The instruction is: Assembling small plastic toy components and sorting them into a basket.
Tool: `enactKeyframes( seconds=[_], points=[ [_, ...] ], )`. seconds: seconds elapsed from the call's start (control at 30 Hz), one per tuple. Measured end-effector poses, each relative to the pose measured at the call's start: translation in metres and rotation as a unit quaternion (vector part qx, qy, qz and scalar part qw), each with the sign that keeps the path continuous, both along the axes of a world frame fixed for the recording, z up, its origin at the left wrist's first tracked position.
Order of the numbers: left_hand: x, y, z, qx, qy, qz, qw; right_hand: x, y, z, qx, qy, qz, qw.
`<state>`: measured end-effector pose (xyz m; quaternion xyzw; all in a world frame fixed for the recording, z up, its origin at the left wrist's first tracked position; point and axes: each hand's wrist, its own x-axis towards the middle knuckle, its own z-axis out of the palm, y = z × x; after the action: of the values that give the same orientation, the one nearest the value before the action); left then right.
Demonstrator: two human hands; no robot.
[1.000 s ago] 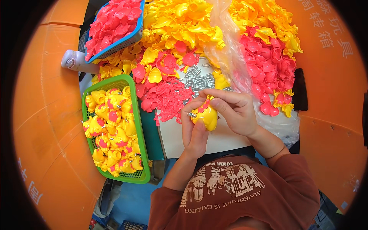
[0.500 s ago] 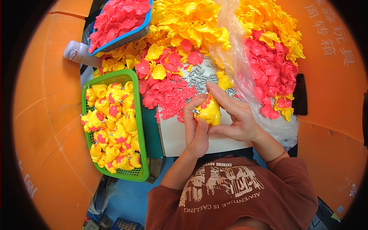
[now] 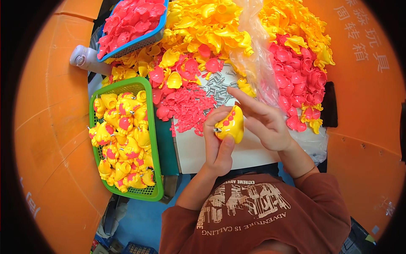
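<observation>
A glossy yellow toy figure [image 3: 232,128] with a row of red bumps and a small metal pin at its left side sits in my left hand [image 3: 217,149], thumb in front and fingers behind. Close on its right is my right hand [image 3: 270,130], fingers stretched and apart, with nothing in its grip; whether a fingertip still touches the figure I cannot tell. Just beyond the hands lie several short metal pins [image 3: 218,89] and a heap of small pink-red pieces [image 3: 188,106] on the white work board [image 3: 190,148].
At left stands a green basket [image 3: 158,169] of yellow-and-red figures. Behind it are a pale bottle [image 3: 86,58] and a blue basket [image 3: 146,41] of pink-red shells. Yellow shells [image 3: 207,21] pile up at the back. Clear plastic sheeting [image 3: 260,55] runs beside pink-red shells [image 3: 298,76] at right.
My right hand has let go of the figure's right side and drawn slightly right, its fingers opening. My left hand keeps the figure, which has tilted a little.
</observation>
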<state>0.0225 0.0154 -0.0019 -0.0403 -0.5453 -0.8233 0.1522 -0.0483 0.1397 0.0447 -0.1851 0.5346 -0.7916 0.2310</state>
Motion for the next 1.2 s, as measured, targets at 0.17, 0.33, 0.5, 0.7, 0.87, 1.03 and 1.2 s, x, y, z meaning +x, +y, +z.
enactKeyframes(
  seconds=[0.17,0.33,0.5,0.7,0.87,1.03,1.2],
  points=[
    [-0.005,0.000,-0.004,-0.069,0.036,0.038,0.996,-0.008,0.003,-0.007,-0.014,-0.028,0.044,0.999],
    [-0.006,-0.002,0.002,0.067,-0.038,0.017,0.997,-0.005,-0.003,-0.017,-0.007,-0.045,-0.025,0.999],
    [-0.014,0.000,0.008,0.052,-0.070,0.101,0.991,0.009,-0.029,-0.035,0.023,-0.066,-0.066,0.995],
    [-0.014,0.011,0.009,0.100,-0.137,0.121,0.978,0.020,-0.039,-0.054,-0.017,-0.049,-0.149,0.988],
    [-0.009,-0.007,-0.006,0.102,-0.158,0.175,0.966,0.010,-0.043,-0.063,0.104,-0.018,-0.104,0.989],
    [0.006,-0.070,0.024,-0.231,-0.108,0.378,0.890,-0.039,-0.001,-0.043,0.274,0.252,-0.227,0.900],
    [0.011,-0.113,0.065,-0.471,-0.170,0.599,0.625,-0.146,0.084,-0.033,0.573,0.479,-0.407,0.525]
  ],
)
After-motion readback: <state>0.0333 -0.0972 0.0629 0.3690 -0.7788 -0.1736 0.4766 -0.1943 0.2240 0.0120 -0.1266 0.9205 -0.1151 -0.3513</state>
